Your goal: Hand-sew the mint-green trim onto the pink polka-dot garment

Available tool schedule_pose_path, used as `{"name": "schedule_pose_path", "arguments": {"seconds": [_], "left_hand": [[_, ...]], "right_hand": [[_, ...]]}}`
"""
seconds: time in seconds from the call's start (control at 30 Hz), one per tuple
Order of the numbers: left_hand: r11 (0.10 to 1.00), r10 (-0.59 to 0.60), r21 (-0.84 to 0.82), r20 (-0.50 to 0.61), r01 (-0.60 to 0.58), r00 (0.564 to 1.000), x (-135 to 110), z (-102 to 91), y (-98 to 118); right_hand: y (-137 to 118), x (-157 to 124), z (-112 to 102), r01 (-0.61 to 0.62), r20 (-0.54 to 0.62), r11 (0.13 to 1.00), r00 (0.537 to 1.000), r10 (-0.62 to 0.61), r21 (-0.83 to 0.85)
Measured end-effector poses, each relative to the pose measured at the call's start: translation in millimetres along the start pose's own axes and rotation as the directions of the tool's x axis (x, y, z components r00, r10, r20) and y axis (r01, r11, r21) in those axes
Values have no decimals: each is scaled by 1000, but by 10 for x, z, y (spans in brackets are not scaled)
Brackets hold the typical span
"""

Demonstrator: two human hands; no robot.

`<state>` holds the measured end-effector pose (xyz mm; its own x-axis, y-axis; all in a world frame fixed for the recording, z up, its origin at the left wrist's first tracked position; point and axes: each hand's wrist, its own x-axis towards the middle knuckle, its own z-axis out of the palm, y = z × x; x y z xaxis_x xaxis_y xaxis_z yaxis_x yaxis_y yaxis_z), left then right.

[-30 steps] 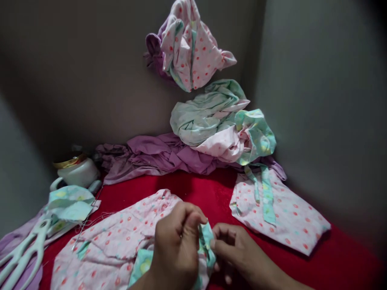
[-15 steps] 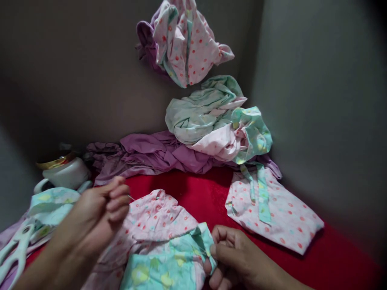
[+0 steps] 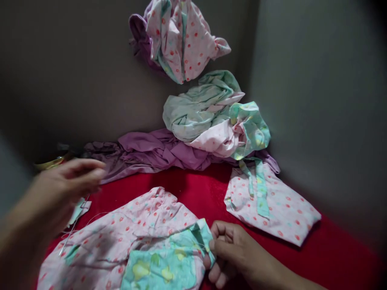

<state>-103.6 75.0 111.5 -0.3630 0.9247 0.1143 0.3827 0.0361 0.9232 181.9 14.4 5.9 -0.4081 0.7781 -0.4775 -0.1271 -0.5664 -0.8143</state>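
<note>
My right hand (image 3: 231, 249) had its grip pinched shut on the teal edge of the pink dotted garment (image 3: 136, 237), which lay on the red cloth (image 3: 199, 189). My left hand (image 3: 57, 189) hung raised and blurred above the garment's left end, fingertips together, though I couldn't tell what they held.

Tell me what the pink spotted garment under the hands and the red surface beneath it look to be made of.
Pink spotted garment: thin woven cloth, probably cotton, matte; it creases sharply and lies flat. Its green patch, pinched by the right hand, looks alike. Red surface: a soft cloth cover, perhaps plush, with faint sheen; uncertain.
</note>
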Motion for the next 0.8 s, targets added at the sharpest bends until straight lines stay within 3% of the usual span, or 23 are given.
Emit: {"name": "schedule_pose_path", "arguments": {"seconds": [0.03, 0.1, 0.13, 0.23, 0.3, 0.33, 0.4, 0.47, 0.6, 0.7, 0.8], "left_hand": [[996, -84, -3, 210, 86, 974, -124, 181, 44], [980, -196, 87, 541, 178, 817, -391, 524, 85], [975, -223, 141, 641, 174, 734, -518, 671, 81], [977, -210, 160, 824, 141, 527, -804, 982, -1], [980, -194, 153, 866, 126, 461, -901, 1094, -75], [980, -195, 160, 868, 114, 456, -927, 1130, -109], [979, -202, 173, 846, 104, 494, -940, 1168, -160], [982, -189, 157, 802, 105, 566, -906, 1156, -175], [989, -145, 100, 689, 104, 710, -682, 946, -89], [990, -131, 28, 508, 135, 851, -438, 671, 31], [979, -144, -110, 226, 172, 963, -217, 384, 116]], "right_hand": [[-1, -3, 0, 5, 4, 1000, 1000, -5, 4], [-3, -14, 2, 9, 14, 1000, 1000, -9, 9], [-5, -21, 5, 8, 16, 1000, 1000, -8, 9], [-6, -33, 17, -6, 10, 1000, 1000, 6, -8], [-2, -29, 22, -7, 5, 1000, 1000, 7, -13], [2, -24, 23, -4, 6, 1000, 1000, 4, -11], [9, -13, 20, 0, 16, 1000, 1000, 0, -2], [14, -5, 15, -6, 25, 1000, 1000, 6, 11], [16, -5, 15, -34, 11, 999, 999, 34, -1], [19, -14, 20, -43, -8, 999, 999, 42, -26], [30, -17, 18, -41, -17, 997, 999, 40, -59]]}}
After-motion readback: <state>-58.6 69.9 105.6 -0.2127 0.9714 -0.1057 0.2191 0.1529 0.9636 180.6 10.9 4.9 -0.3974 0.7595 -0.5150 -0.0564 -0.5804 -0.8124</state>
